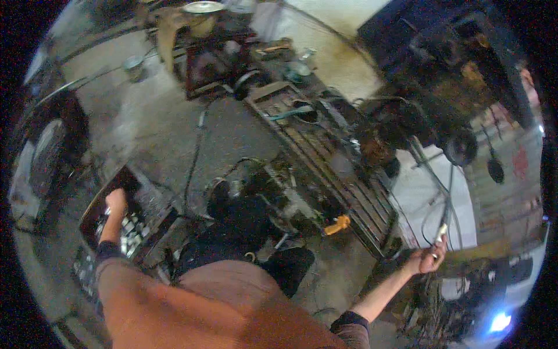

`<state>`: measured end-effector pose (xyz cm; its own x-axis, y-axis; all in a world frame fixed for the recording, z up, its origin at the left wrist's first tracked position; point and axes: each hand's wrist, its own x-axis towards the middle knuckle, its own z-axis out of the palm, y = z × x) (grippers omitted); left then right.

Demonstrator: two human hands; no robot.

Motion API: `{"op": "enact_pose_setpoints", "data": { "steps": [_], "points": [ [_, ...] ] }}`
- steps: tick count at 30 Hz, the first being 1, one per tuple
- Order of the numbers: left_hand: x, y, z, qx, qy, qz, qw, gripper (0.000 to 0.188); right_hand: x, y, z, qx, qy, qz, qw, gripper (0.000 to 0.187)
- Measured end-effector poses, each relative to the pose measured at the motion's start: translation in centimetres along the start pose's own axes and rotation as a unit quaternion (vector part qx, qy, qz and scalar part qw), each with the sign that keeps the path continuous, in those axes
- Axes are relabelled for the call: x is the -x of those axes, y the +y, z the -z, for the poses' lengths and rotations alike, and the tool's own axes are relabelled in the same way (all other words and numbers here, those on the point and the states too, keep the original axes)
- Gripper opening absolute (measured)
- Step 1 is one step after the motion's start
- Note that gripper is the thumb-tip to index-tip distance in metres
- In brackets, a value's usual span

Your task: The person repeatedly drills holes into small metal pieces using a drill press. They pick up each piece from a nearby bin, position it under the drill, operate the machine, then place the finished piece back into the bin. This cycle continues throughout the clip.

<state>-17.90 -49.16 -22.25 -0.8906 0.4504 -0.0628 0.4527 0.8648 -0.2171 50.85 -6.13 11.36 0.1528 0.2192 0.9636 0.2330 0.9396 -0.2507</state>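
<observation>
Grey concrete floor [151,116] spreads widest around me, filling the stretch from nine to twelve o'clock if my view is the dial. Next in size is a long slatted table [343,180], which slants from twelve o'clock down towards four, with odds and ends lying along its upper end. Just past three o'clock, beyond the table, stands a pale sheet [465,209]. A dark open box [158,203] sits between eight and nine o'clock, down beside my left. A small pale bucket [133,68] stands well apart from it, out at ten o'clock.

At four o'clock I hold out my right hand [429,260], its fingers closed around a slim pale object. My left hand [116,200] reaches over the box with its fingers curled; I cannot tell whether they grip anything. Between four and five o'clock, nearer the middle, a crumpled orange item [338,224] is at the table's near edge. That slim pale object [443,230] points upward out of my right hand, too blurred for me to name. Smallest are the pale pieces [132,230], many and blocky, heaped inside the box just beside my left hand and wrist.
</observation>
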Motion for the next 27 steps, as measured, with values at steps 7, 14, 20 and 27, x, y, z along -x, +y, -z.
{"op": "enact_pose_setpoints", "data": {
  "steps": [7,14,20,27],
  "points": [
    [-0.5,1.7,0.7,0.016,-0.006,-0.070,0.997,0.021,-1.5,-0.8,0.3,-0.014,-0.012,0.029,0.999,0.015],
    [-2.8,1.4,-4.6,0.014,-0.010,-0.092,0.996,0.006,-2.5,-2.3,-0.6,-0.016,-0.007,-0.013,1.000,0.017],
    [-1.7,2.3,-5.7,0.097,0.059,-0.054,0.992,0.010,-4.0,-2.6,-0.2,-0.080,-0.036,-0.015,0.996,0.021],
    [-1.6,2.6,-4.7,0.063,-0.015,-0.083,0.995,0.050,-5.1,-3.0,-0.1,-0.071,-0.035,-0.029,0.996,0.034]
  ]
}}
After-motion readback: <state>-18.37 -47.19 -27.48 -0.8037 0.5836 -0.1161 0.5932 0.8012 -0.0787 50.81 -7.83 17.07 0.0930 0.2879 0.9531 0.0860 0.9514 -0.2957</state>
